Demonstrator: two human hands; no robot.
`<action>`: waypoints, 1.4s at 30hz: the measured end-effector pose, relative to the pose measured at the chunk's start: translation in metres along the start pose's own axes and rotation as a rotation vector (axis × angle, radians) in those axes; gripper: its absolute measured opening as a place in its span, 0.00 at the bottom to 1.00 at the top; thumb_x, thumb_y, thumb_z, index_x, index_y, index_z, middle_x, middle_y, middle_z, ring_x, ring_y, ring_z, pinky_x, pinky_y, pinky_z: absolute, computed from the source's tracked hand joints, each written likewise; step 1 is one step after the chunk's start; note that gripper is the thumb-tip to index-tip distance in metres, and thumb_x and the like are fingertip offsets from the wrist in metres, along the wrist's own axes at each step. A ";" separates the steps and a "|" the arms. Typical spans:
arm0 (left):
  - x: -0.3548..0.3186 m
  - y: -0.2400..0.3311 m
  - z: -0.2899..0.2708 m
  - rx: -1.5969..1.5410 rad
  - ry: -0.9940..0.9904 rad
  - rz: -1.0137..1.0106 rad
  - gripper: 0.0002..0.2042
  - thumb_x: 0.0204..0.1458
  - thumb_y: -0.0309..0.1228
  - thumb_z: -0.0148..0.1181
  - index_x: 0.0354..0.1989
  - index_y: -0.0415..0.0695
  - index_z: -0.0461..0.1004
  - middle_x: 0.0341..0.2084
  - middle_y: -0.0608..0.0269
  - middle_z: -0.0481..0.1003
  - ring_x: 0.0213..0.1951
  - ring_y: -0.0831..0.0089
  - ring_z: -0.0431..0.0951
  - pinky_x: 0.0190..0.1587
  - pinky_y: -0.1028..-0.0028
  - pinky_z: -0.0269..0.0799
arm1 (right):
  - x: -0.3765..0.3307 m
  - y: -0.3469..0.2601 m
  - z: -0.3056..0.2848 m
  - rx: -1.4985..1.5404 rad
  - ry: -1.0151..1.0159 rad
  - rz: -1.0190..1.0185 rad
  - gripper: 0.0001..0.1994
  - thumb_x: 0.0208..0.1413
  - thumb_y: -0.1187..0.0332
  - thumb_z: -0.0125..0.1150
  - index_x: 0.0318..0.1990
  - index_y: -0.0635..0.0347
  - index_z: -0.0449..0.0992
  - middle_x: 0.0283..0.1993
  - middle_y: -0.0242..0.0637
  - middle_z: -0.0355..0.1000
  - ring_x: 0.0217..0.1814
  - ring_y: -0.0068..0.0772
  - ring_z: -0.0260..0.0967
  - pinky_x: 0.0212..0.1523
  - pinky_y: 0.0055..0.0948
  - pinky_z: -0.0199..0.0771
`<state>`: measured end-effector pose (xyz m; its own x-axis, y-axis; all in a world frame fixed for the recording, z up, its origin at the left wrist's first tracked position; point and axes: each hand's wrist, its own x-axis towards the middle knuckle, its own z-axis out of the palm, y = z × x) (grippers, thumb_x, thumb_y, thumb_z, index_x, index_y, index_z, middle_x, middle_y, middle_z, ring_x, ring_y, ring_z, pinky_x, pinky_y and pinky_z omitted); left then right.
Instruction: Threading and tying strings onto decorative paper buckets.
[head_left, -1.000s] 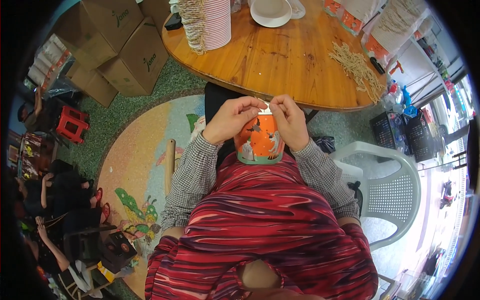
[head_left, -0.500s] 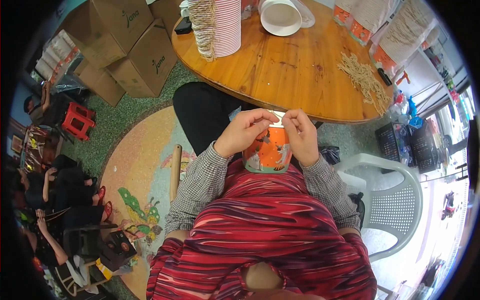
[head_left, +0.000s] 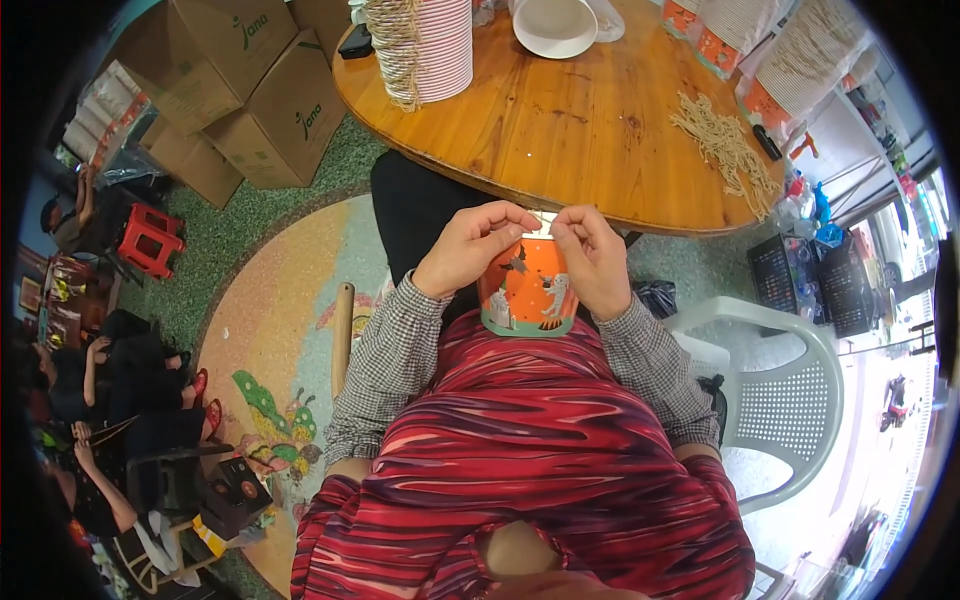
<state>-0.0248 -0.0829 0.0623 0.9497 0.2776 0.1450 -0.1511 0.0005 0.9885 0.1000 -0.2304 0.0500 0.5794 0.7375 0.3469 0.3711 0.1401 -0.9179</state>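
At far left, floor level: other people (head_left: 110,360) sit on the ground beside a red stool (head_left: 148,238); their hands are apart from the work at centre.
Far left, upper: brown cardboard boxes (head_left: 250,90) are stacked on the green floor near the table's left edge.
Floor, left of centre: a round patterned mat (head_left: 270,340) lies under the seated person; a wooden stick (head_left: 342,335) lies on it just beside the left sleeve.
Table: a round wooden table (head_left: 580,120) stands on the far side of the hands.
Table, left part: a tall stack of pink-striped paper cups (head_left: 432,45) with a bundle of string (head_left: 393,50) draped against its left side.
Table, far centre: a white bowl-shaped container (head_left: 555,25) lies at the far rim.
Left hand (head_left: 470,250): closed, thumb and fingers pinching at the upper rim of the orange paper cup (head_left: 527,295) from its left side.
Orange paper cup: held upright between both hands, over the lap, at the near edge of the table; printed with dark and white figures.
Right hand (head_left: 592,260): closed, fingertips pinching at the same rim from the right, palm against the cup wall. What the fingertips hold there is too small to tell.
Table, right part: a loose pile of pale string (head_left: 722,145).
Far right, upper: further cup stacks (head_left: 790,70) at the table's edge.
Right, near: a white plastic chair (head_left: 785,400) stands beside the person.
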 end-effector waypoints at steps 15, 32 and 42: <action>-0.001 -0.002 -0.003 0.020 -0.044 -0.025 0.08 0.59 0.25 0.48 0.43 0.38 0.72 0.34 0.70 0.74 0.36 0.85 0.71 0.39 0.83 0.67 | -0.006 -0.011 -0.002 -0.140 -0.029 -0.065 0.06 0.58 0.73 0.54 0.39 0.66 0.68 0.32 0.31 0.69 0.35 0.15 0.64 0.36 0.17 0.67; 0.000 -0.004 0.007 0.028 -0.003 0.039 0.08 0.59 0.26 0.49 0.41 0.37 0.73 0.30 0.72 0.73 0.30 0.88 0.68 0.34 0.85 0.66 | -0.010 -0.012 -0.005 -0.116 0.029 -0.066 0.05 0.54 0.72 0.56 0.36 0.63 0.70 0.30 0.42 0.71 0.34 0.36 0.70 0.37 0.29 0.68; -0.001 -0.002 0.008 0.064 0.031 0.054 0.08 0.58 0.24 0.49 0.41 0.35 0.73 0.30 0.70 0.73 0.32 0.87 0.69 0.36 0.85 0.67 | -0.005 -0.011 -0.006 0.018 0.015 -0.002 0.06 0.57 0.72 0.55 0.38 0.65 0.69 0.25 0.32 0.69 0.28 0.14 0.62 0.29 0.18 0.63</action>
<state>-0.0229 -0.0908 0.0609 0.9315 0.3054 0.1977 -0.1830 -0.0763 0.9802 0.0977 -0.2394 0.0596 0.5893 0.7276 0.3511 0.3591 0.1534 -0.9206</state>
